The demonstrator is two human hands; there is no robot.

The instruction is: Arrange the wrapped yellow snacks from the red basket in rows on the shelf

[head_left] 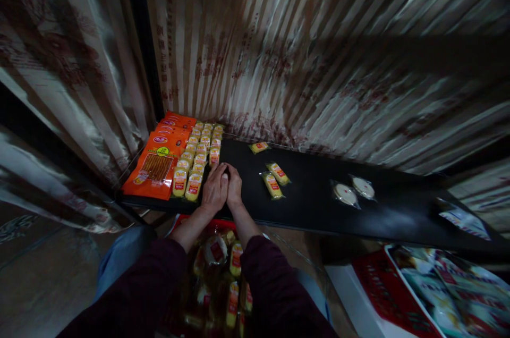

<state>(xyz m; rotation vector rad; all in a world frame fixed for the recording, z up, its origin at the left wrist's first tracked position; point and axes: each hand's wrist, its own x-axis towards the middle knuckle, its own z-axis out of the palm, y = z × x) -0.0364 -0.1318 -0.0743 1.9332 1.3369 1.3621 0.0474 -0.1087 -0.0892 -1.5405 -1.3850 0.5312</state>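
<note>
My left hand (215,189) and my right hand (234,186) are pressed side by side on the black shelf, fingers curled inward and fingertips together. They are at the near end of the right-hand column of wrapped yellow snack cakes (194,185). Whatever lies under or between the fingers is hidden. The cakes stand in several-deep columns, with red labels and clear wrappers. Left of them, orange snack bags (153,163) with a clear window over brown sticks overlap in a row. Right of my hands, a few loose yellow cakes (272,185) lie on the shelf.
Two round white wrapped cakes (346,194) lie farther right on the black shelf (311,210). A red crate (181,219) of mixed wrapped cakes sits below my arms. A red and white box (374,285) of packets stands lower right. Pleated printed sheeting (247,51) hangs behind.
</note>
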